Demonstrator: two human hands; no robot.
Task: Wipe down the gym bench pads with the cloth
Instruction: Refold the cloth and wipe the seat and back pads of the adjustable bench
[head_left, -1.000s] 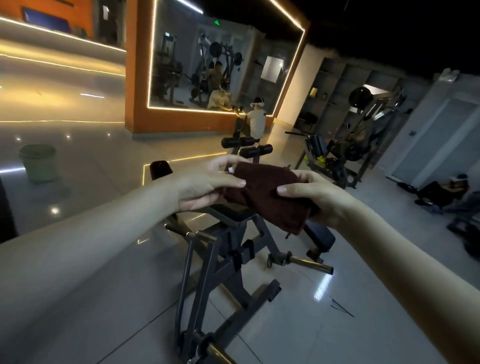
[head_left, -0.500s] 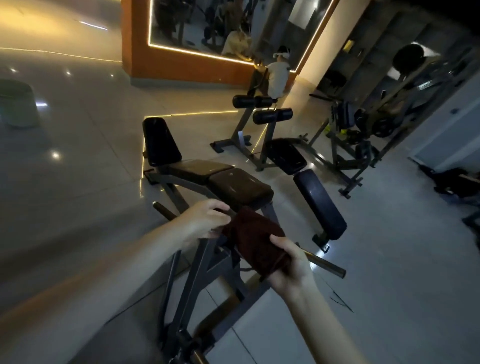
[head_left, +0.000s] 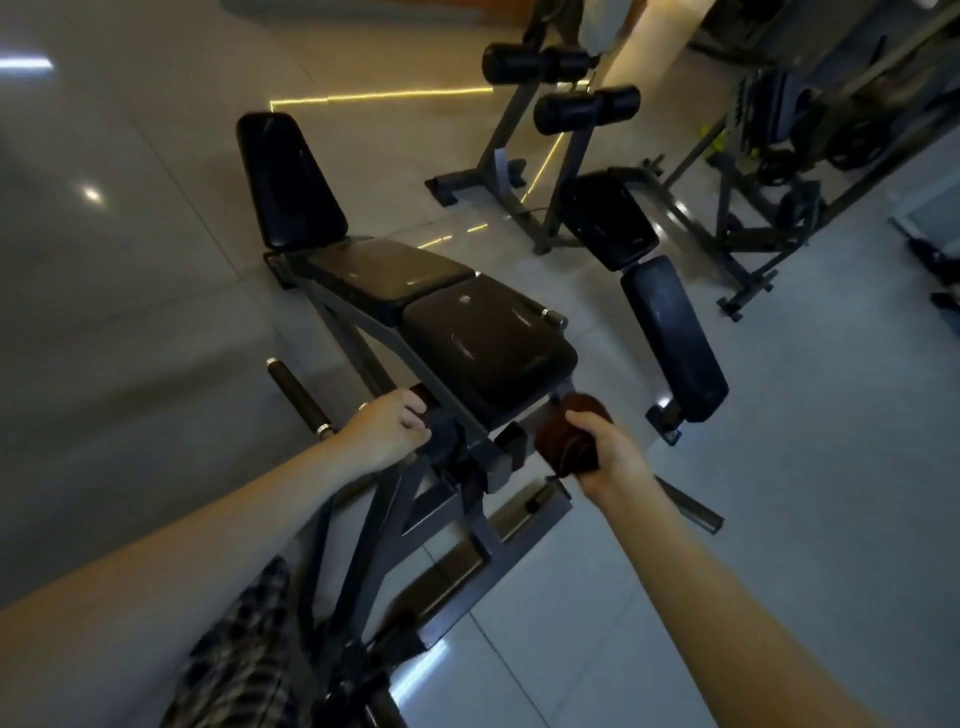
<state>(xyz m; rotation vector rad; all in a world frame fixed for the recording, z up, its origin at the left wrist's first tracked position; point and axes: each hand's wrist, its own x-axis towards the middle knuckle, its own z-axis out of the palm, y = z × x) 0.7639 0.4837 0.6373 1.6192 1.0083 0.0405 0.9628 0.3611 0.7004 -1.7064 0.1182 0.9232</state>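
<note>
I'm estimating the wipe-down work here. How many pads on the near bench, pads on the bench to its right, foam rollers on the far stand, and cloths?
Near bench pads: 3
Right bench pads: 2
Foam rollers: 2
Cloth, in the right hand: 1
Total: 8

Right hand (head_left: 605, 449) grips the bunched brown cloth (head_left: 563, 439) just below the near bench pad (head_left: 488, 345). Left hand (head_left: 387, 428), fingers curled, rests on the bench frame (head_left: 395, 499) beside that pad.
</note>
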